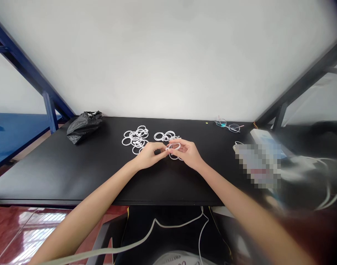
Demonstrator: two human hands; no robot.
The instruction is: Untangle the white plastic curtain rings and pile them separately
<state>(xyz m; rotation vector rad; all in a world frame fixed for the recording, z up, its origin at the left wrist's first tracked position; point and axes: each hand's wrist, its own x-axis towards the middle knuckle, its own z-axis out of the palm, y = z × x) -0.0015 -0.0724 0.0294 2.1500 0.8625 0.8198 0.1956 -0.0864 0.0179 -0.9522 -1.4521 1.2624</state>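
Between my two hands is a white ring (174, 146), thin and round like a curtain ring. My right hand (190, 154) grips it between thumb and fingers. The fingertips of my left hand (150, 156) pinch together at the ring's left edge, where a small white part shows; its detail is too small to make out. To the left on the black table lies a loose pile of similar white rings (135, 137). A smaller group of white rings (159, 136) lies just beyond my hands. More rings are partly hidden below my right hand.
A crumpled black plastic bag (84, 127) sits at the table's back left. Eyeglasses (227, 126) rest at the back right. Nearer on the right are a white box (265, 141) and a blurred-out item (256, 165). A white cable (135, 243) hangs below the table's front edge (168, 202).
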